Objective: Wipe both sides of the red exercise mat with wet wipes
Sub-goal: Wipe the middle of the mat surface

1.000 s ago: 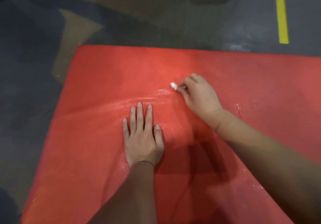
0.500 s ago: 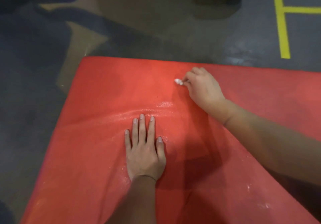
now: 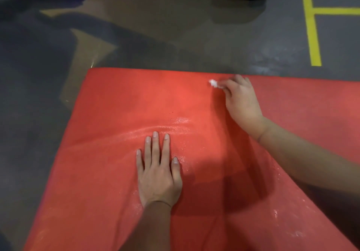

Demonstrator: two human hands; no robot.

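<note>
At the far edge of the red exercise mat (image 3: 126, 104), the person's right hand (image 3: 241, 102) pinches a small, balled white wet wipe (image 3: 213, 83) between curled fingers and thumb. The wad pokes out to the left of the fingertips and appears to touch the mat just short of its border. From this grip almost all of the mat lies toward the person and to the left. A matte, dry-looking stretch runs leftward along the far edge to the corner, so the coming stroke probably has to sweep left or draw back toward the body. The mat's long axis cannot be judged, since it runs out of view on the right and near sides. Nearer the person from the wipe, a glistening wet streak (image 3: 175, 126) curves across the surface. Just below it the left hand (image 3: 158, 174) lies flat, fingers straight and together, pressing the mat down, well apart from the wipe. Beyond the grip is grey floor (image 3: 194, 52), with a yellow painted line (image 3: 311, 26) off to the right. Whether the underside has been wiped cannot be told.
</note>
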